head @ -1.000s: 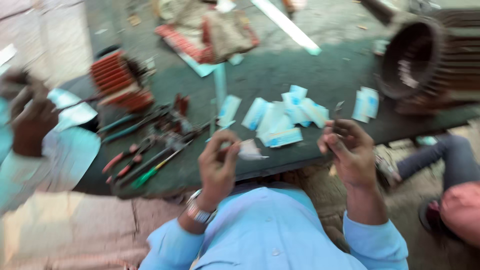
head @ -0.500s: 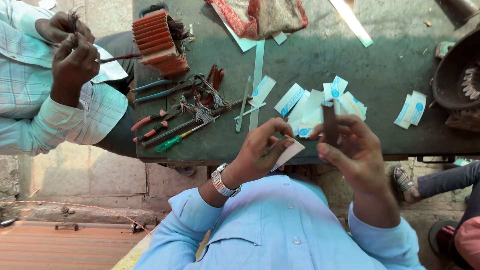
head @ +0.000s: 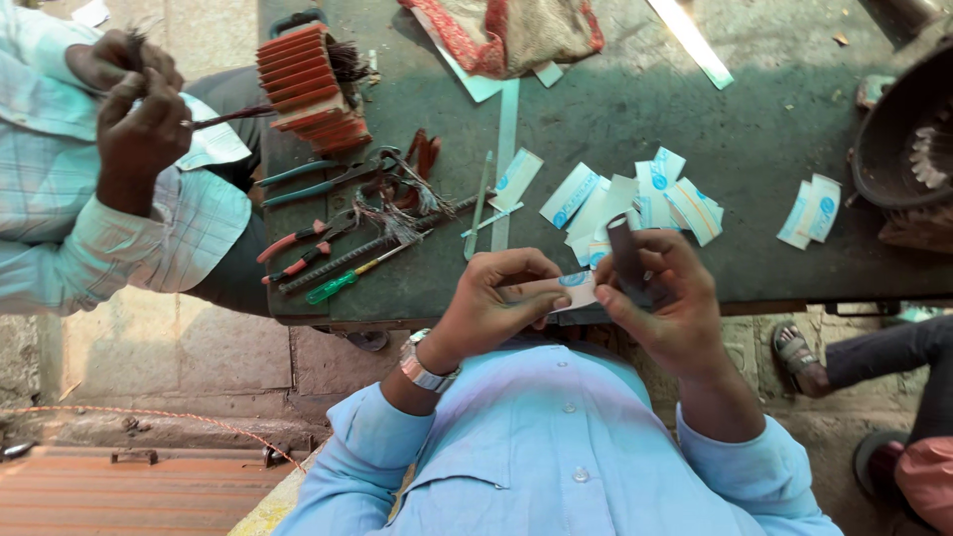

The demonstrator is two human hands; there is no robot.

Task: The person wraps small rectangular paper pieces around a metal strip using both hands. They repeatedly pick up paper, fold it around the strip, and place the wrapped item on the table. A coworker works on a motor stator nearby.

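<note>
now left hand point(head: 496, 298) pinches paper slip point(head: 561, 291), right hand point(head: 660, 298) still grips dark tool point(head: 627, 256), raised higher.

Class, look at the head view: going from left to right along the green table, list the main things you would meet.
Red finned block → pliers and screwdriver pile → long pale strip → heap of white-and-blue paper slips → two separate slips → dark round motor housing.
</note>
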